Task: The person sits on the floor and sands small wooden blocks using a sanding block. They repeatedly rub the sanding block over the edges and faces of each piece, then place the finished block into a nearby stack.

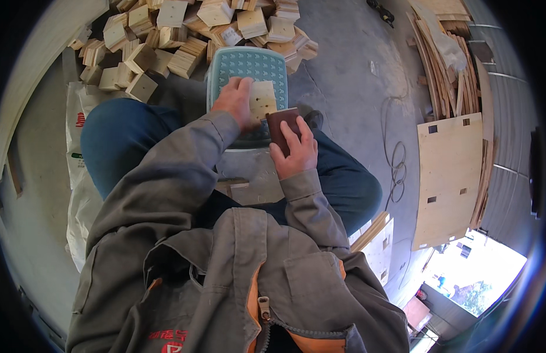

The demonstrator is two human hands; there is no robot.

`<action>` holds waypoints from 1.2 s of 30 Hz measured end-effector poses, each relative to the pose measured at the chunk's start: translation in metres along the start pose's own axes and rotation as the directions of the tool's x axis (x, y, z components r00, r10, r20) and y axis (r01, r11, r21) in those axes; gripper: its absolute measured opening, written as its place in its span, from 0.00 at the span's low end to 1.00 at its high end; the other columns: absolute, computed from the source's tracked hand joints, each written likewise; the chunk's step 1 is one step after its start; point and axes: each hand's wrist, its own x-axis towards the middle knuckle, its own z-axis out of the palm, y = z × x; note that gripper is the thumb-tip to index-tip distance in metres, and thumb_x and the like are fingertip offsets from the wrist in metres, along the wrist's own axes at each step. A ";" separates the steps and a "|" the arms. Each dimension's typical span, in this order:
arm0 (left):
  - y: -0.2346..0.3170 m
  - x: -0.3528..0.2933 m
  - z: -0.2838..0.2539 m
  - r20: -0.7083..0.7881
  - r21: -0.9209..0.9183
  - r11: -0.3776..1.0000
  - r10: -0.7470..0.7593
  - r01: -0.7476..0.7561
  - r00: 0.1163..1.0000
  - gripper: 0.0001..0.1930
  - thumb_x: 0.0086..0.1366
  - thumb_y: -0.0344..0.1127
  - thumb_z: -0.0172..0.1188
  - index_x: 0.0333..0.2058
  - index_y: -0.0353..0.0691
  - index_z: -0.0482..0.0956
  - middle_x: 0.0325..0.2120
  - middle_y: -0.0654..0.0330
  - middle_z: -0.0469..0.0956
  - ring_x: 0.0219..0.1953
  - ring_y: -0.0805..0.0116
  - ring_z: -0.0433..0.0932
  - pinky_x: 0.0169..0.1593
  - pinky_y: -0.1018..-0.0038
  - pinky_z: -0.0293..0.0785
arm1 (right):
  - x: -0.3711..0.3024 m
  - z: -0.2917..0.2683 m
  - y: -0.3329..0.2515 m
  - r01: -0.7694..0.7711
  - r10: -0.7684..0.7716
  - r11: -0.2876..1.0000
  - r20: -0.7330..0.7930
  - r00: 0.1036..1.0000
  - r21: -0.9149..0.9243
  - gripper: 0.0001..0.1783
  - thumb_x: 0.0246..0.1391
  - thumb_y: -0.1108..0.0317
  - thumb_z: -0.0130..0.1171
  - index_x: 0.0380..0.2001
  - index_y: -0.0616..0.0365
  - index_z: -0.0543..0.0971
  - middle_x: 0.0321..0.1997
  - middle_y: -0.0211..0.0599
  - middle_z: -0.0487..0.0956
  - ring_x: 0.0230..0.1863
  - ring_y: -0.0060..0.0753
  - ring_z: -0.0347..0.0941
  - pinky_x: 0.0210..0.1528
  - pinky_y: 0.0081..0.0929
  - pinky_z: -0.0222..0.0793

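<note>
My left hand point(232, 105) is closed on the left side of a pale wooden block point(262, 97), whose face shows a few small dark holes. The block is over the top of a light-blue plastic stool point(249, 57) with a raised pattern, standing between my knees. In my right hand point(298, 154) is a dark reddish-brown sanding block point(279, 130), held with fingers over its front and thumb on its left side. Its upper left corner meets the lower right corner of the wooden block. The undersides of both blocks are hidden.
Beyond the stool lies a heap of similar wooden blocks point(170, 35). Plywood sheets point(449, 170) and stacked boards point(452, 76) lean at the right, with a loose cable point(396, 167) on the floor. A white sack point(79, 170) lies left of my knee.
</note>
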 end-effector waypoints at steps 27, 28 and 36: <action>-0.002 0.000 0.000 0.010 -0.044 0.999 0.032 -0.031 0.999 0.52 0.39 0.37 0.82 0.65 0.40 0.66 0.61 0.46 0.69 0.64 0.41 0.71 0.66 0.58 0.73 | 0.012 0.008 0.014 -0.020 0.022 0.994 -0.012 1.000 0.108 0.35 0.47 0.62 0.75 0.62 0.50 0.82 0.73 0.51 0.69 0.68 0.57 0.70 0.67 0.49 0.68; 0.000 -0.001 -0.003 0.026 -0.047 0.999 0.011 -0.009 1.000 0.52 0.39 0.37 0.82 0.65 0.41 0.66 0.61 0.46 0.68 0.64 0.41 0.71 0.66 0.58 0.73 | 0.004 0.006 0.011 -0.032 0.032 0.993 -0.001 0.999 0.116 0.35 0.47 0.62 0.75 0.62 0.50 0.82 0.73 0.51 0.69 0.68 0.56 0.70 0.67 0.49 0.68; -0.008 0.001 0.006 -0.021 -0.038 0.999 0.036 -0.037 0.999 0.51 0.39 0.36 0.81 0.65 0.41 0.67 0.61 0.47 0.68 0.63 0.41 0.72 0.66 0.58 0.74 | 0.045 0.026 0.017 0.001 0.009 0.991 -0.078 0.997 0.133 0.33 0.46 0.63 0.75 0.59 0.47 0.83 0.71 0.48 0.71 0.67 0.56 0.70 0.67 0.50 0.69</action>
